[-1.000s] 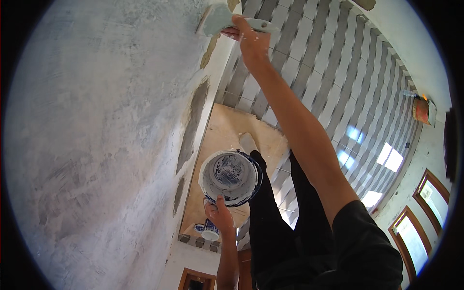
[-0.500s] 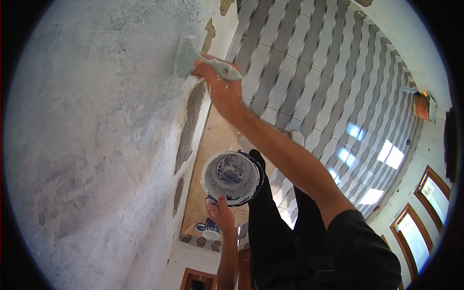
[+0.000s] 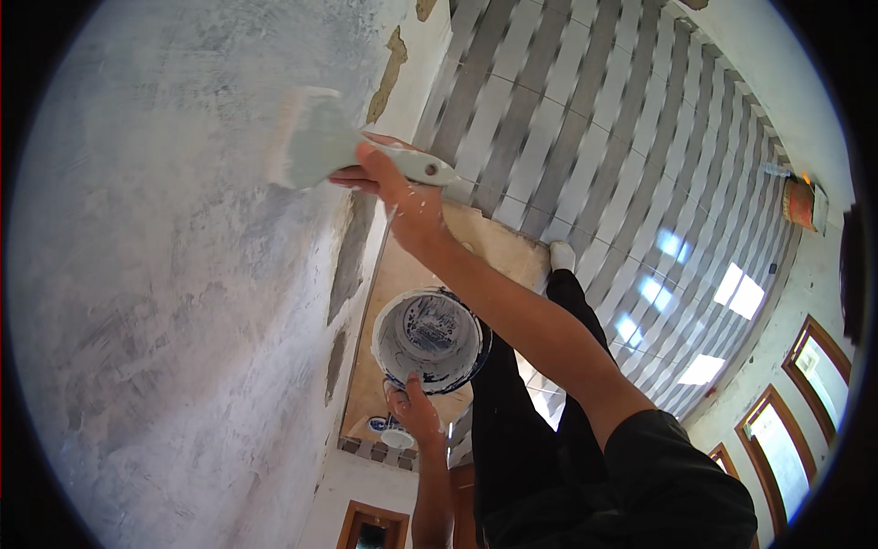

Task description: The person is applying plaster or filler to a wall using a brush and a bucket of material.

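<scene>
My right hand point(image 3: 407, 197) grips a wide paintbrush point(image 3: 320, 145) by its pale grey-green handle. The white-coated bristles, slightly blurred, are against or very near the patchy whitewashed wall point(image 3: 183, 229); exact contact I cannot tell. Lower down, my left hand point(image 3: 416, 412) holds a bucket point(image 3: 425, 334) by its rim, thumb over the edge. White paint smears coat the bucket's inside, and dark blue shows round its outside. Its bottom appears streaked, with little paint in it. White splashes dot both of my hands.
A tan board or sheet point(image 3: 494, 240) lies under my feet along the wall. Beyond it runs a grey-and-white striped tile floor point(image 3: 585, 146). A smaller white and blue container point(image 3: 397, 437) stands behind the bucket. An orange-red object point(image 3: 800, 203) sits by the far wall.
My right hand has moved the brush left and slightly down across the wall. The bucket in my left hand has shifted a little left, and one of my feet has stepped away from the wall.
</scene>
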Available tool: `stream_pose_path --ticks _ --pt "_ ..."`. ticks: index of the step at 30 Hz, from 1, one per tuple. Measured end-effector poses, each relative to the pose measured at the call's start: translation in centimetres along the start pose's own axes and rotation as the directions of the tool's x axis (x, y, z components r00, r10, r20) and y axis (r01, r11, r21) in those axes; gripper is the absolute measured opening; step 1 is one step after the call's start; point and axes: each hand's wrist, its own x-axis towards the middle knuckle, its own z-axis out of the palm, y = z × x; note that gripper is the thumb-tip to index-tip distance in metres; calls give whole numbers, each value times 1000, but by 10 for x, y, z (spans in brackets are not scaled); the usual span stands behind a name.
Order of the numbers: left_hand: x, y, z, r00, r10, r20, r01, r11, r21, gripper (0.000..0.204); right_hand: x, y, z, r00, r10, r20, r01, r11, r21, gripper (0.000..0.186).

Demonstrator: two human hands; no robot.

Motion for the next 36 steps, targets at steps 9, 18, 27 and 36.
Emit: stream_pose_path --ticks 9,18,27,36 --pt "-6 -23 -11 999 -27 46 24 996 80 33 14 33 -45 960 -26 -280 -27 983 -181 26" --pt "-17 -46 -19 982 -187 8 187 981 -54 34 -83 -17 96 946 -266 184 311 906 -286 30" --pt "-15 -52 -42 993 -116 7 116 993 5 35 -63 36 19 999 43 23 -42 999 -29 25" --pt "-18 -66 -38 989 -145 -34 141 986 -91 37 -25 81 -97 960 40 -275 -124 948 -294 27"
